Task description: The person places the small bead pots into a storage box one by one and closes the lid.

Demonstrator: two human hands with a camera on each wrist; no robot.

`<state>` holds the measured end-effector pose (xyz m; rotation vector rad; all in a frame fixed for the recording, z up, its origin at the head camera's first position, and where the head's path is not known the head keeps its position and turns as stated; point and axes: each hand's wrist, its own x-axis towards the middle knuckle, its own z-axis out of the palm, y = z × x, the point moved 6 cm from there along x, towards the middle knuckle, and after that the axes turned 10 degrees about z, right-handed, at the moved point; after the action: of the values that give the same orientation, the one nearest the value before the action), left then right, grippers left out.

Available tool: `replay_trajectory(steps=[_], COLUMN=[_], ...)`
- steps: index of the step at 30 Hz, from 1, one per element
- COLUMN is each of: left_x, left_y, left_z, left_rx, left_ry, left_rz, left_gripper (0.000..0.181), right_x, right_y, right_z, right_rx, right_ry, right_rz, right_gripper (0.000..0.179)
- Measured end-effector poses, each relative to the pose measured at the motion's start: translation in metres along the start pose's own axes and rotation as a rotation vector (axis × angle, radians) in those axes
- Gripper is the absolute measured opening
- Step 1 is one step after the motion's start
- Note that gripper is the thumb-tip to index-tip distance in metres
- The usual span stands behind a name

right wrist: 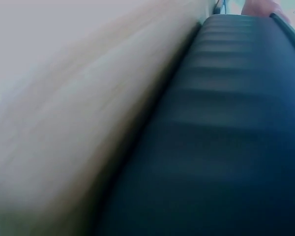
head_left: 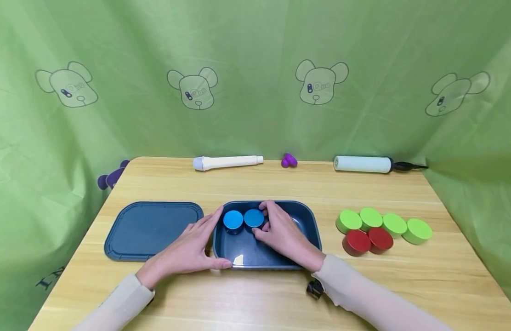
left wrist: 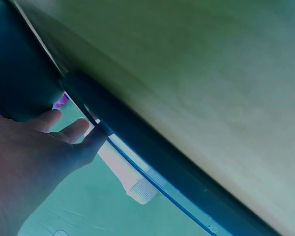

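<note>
In the head view a dark blue plastic box (head_left: 272,257) stands on the table, its inside facing up. Two blue cylinders lie in its far left part: the left cylinder (head_left: 233,220) is on its own, while the right cylinder (head_left: 253,218) is held between the thumb and fingers of my right hand (head_left: 282,232). That hand reaches in over the box's front right rim. My left hand (head_left: 187,253) is spread around the box's left end, fairly straight fingers along the side and thumb at the front corner. The left wrist view shows its fingertips (left wrist: 78,130) near a dark blue edge.
A dark blue lid (head_left: 152,232) lies left of the box. Several green cylinders (head_left: 394,224) and two red cylinders (head_left: 356,242) stand to the right. Along the back lie a white microphone (head_left: 228,162), a small purple object (head_left: 289,160) and a pale blue hand pump (head_left: 363,164).
</note>
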<state>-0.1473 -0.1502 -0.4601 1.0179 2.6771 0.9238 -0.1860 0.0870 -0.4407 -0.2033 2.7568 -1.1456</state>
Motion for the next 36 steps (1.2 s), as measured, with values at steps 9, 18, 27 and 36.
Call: replay_trajectory(steps=[9, 18, 27, 36], left_x=[0.000, 0.000, 0.000, 0.000], left_y=[0.002, 0.000, 0.001, 0.001], left_z=[-0.001, 0.000, -0.001, 0.000], left_rx=[-0.003, -0.003, -0.010, -0.006], left_ry=[-0.005, -0.019, -0.012, -0.017], left_rz=[0.001, -0.014, -0.020, -0.022], left_gripper=[0.129, 0.128, 0.128, 0.128], right_x=[-0.002, -0.007, -0.014, -0.022], right_y=[-0.002, -0.004, -0.006, -0.002], right_z=[-0.011, -0.020, -0.038, -0.062], right_rx=[0.016, 0.037, 0.023, 0.059], right_ry=[0.013, 0.038, 0.105, 0.151], right_rz=[-0.008, -0.007, -0.029, -0.046], right_gripper=[0.063, 0.064, 0.063, 0.060])
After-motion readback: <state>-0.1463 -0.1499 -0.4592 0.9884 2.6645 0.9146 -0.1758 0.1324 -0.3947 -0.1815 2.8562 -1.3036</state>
